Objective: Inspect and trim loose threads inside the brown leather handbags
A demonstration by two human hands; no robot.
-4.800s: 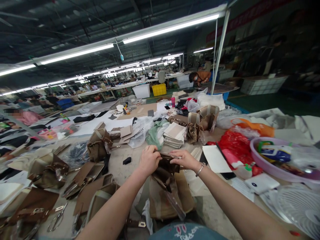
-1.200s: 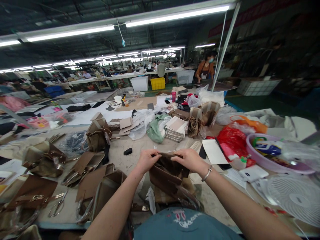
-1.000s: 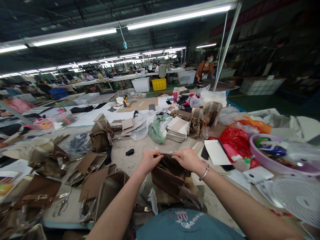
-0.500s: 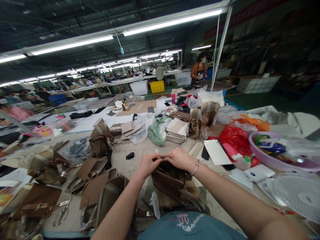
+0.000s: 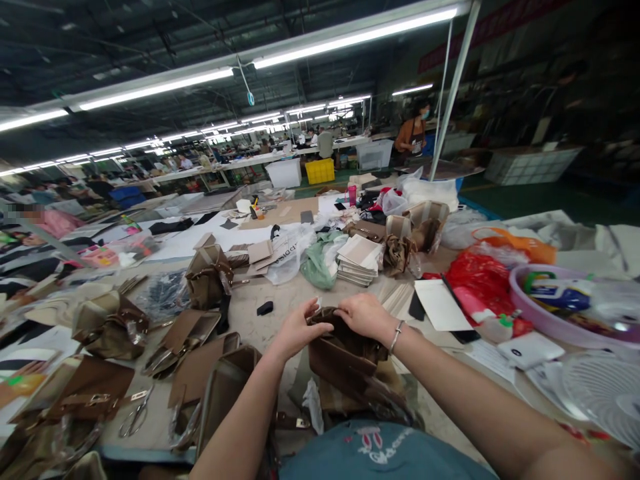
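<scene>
A brown handbag (image 5: 341,363) stands on the table right in front of me, its mouth facing up and its inside dark. At the far rim my right hand (image 5: 366,319) is closed, fingers pinching the bag's edge. My left hand (image 5: 299,328) is at the rim's left corner, its thumb and fingers apart, the thumb lying over the edge. Whether its fingertips touch the bag is hard to tell. White tissue (image 5: 313,405) and a strap with a metal clasp (image 5: 294,422) lie at the bag's near left side.
Several brown bags, one of them a flap bag (image 5: 95,387), crowd the left, with scissors (image 5: 136,415) among them. A small black piece (image 5: 265,308) lies beyond my left hand. Stacked panels (image 5: 358,259), a purple basin (image 5: 520,300) and a white fan (image 5: 605,390) stand ahead and right.
My left thumb and fingers have come apart from their pinch on the rim, and the left hand has parted from the right. The right hand still pinches the edge. The view has shifted slightly.
</scene>
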